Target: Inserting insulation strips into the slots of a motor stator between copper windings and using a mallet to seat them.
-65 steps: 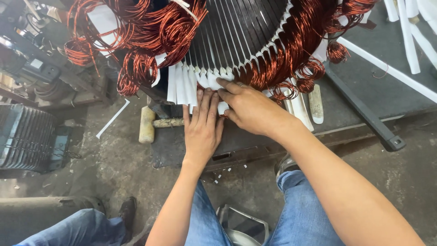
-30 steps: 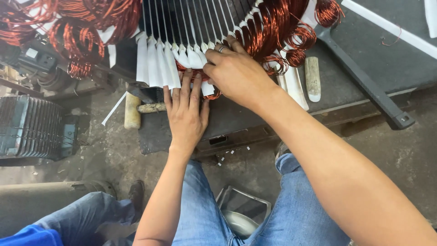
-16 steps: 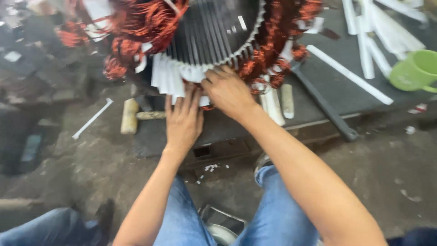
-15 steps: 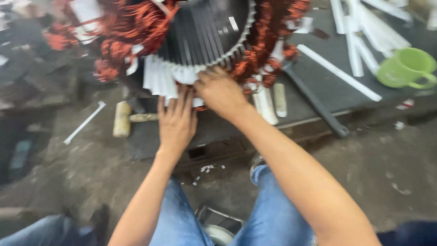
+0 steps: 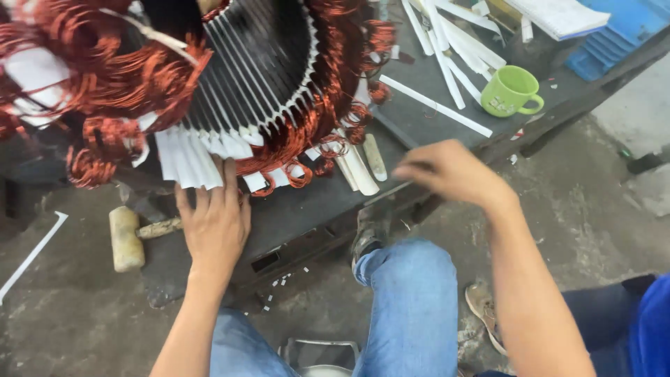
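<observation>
Two hands work at a large motor stator that lies on a dark worktop, seen from the head camera. The left hand rests flat, its fingers spread and grasping nothing, with the fingertips touching the white insulation paper strips that stick out of the slots at the near edge of the stator. Copper wire coils hang around the core on the left and right sides. The right hand is away from the stator, to the right, over the near edge of the worktop; it is blurred, the fingers look loosely curled, and I cannot tell if it holds something. Just left of it lie pale wooden wedges, and farther right are loose white strips and a green mug. A mallet lies near the left hand. I judge the step is fitting insulation in the slots: one hand steadies the papers while the other goes for a piece. The next move calls for a firm pinch on one thin strip or wedge and a careful line-up with an open slot.
</observation>
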